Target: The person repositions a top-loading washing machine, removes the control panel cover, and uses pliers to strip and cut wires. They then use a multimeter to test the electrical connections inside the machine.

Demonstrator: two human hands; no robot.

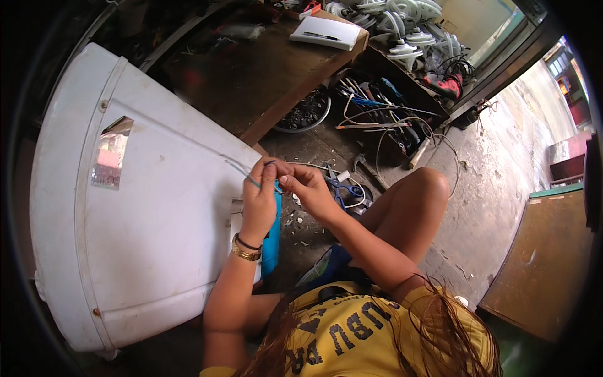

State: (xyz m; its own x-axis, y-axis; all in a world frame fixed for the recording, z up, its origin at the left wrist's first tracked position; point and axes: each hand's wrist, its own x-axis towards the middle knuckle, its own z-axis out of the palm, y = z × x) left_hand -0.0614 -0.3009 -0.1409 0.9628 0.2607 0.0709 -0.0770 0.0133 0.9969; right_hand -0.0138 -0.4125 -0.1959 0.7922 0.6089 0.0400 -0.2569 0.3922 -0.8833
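My left hand (pixel 259 191) is closed, with a thin teal wire (pixel 237 167) running between its fingers. Close against it, my right hand (pixel 306 190) pinches at the same spot, thumb on forefinger. A short dark blue wire (pixel 270 163) curves over the left fingertips. What exactly lies between the right fingertips is too small to make out. Both hands are over the edge of a large white appliance casing (pixel 163 220), by its opening. A bright blue panel (pixel 271 248) shows just beneath my left wrist.
Blue-handled scissors (pixel 344 190) and a hammer (pixel 372 173) lie on the floor, right of my hands. Beyond are a basin (pixel 327 112) of small dark parts, a tool box (pixel 433 100), a red power tool (pixel 447 85) and white plastic wheels (pixel 405 50). A wooden table (pixel 245 75) stands ahead.
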